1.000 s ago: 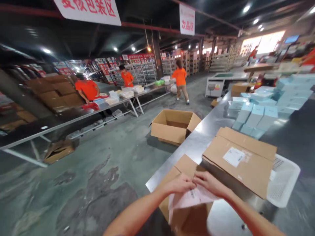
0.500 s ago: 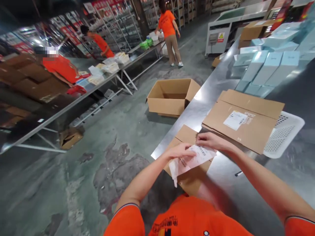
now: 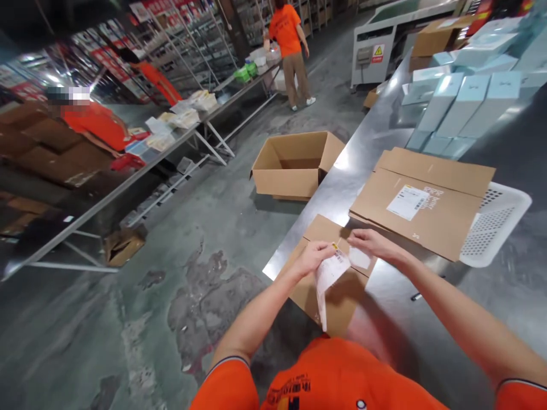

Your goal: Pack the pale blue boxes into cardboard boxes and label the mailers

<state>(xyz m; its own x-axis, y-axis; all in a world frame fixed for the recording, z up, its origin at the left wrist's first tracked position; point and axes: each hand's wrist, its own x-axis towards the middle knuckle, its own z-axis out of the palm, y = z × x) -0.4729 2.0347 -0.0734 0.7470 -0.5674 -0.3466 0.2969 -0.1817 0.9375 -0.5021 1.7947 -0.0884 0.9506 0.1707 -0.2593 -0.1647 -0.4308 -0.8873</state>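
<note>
Above a flattened cardboard box (image 3: 342,307) at the metal table's edge, my left hand (image 3: 314,257) pinches a printed shipping label (image 3: 331,270), whose long strip hangs down below the fingers. A hand's width to the right, my right hand (image 3: 370,242) is closed on a smaller white paper piece (image 3: 359,258). A narrow gap shows between the two papers; I cannot tell whether they are still joined. Right of my hands lies another flattened box (image 3: 427,199) with a white label (image 3: 408,203) stuck on it, partly over a white plastic basket (image 3: 491,228).
Pale blue boxes (image 3: 468,105) are stacked on the metal table (image 3: 461,319) at the far right. An open cardboard carton (image 3: 288,179) stands beyond the table's left edge. Across the aisle, people in orange shirts (image 3: 285,28) are beside a long table (image 3: 171,151) with goods on it.
The label was spread flat between both hands over the box. Now the hands are farther apart, the left lifting the label's larger part and the right holding a separate-looking white piece.
</note>
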